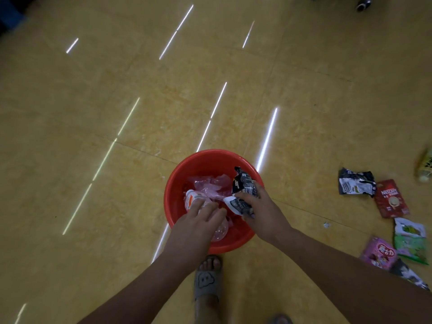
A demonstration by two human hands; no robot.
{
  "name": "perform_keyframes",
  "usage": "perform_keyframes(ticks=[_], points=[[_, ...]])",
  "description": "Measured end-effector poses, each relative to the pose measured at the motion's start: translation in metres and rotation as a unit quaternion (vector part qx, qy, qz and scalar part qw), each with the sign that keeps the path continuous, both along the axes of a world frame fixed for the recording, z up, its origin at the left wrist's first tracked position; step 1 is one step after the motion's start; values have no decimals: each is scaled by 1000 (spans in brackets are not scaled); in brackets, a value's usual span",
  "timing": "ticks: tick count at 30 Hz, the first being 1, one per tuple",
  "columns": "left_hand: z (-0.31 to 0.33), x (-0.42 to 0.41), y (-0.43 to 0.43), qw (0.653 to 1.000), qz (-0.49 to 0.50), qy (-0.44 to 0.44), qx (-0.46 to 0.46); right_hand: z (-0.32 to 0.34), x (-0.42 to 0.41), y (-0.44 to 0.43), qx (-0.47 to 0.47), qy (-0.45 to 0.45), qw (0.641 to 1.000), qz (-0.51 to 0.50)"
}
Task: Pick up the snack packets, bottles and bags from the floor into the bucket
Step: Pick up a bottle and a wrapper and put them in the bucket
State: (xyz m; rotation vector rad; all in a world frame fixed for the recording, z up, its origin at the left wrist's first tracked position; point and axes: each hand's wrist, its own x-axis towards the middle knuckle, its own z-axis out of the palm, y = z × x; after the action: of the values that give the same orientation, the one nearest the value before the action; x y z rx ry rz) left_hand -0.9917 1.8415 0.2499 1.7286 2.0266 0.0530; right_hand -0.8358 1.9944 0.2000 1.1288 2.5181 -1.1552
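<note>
Both hands are over the bucket (205,163) here. The right hand (261,206) is clamped round the black packets (243,185), holding them above the near-right rim. The left hand (198,223) is open, its fingers laid fairly straight across the bottle (192,199), which lies inside the bucket's near side, over a pink bag (210,184).

Danger number one: the black packets hang by the rim, not over the middle. Released here, one may well slide down the outside onto the floor (117,113), and light foil flutters too. Danger two: the bottle rides high on a soft, crumpled bag, so a careless push could roll it, or shove the bucket toward the foot (208,274) just behind it.

And plenty is left. A striped packet (355,184), red packet (391,199), green packet (410,242) and pink packet (378,252) lie well off to the right, with a blurred second bottle (424,168) at the frame's edge. That looks a long reach from this stance, and leaning across could knock the bucket over.
</note>
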Motion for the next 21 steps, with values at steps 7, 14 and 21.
perform_keyframes(ticks=[7, 14, 21], points=[[-32, -1, -6, 998, 6, -51, -48, -32, -23, 3, -14, -58, 998, 2], [-61, 1, 5, 992, 17, -75, -105, -54, -44, 13, -13, -62, 998, 21], [-69, -5, 8, 992, -9, -32, -124, -75, -54, 19, -24, -58, 998, 17]])
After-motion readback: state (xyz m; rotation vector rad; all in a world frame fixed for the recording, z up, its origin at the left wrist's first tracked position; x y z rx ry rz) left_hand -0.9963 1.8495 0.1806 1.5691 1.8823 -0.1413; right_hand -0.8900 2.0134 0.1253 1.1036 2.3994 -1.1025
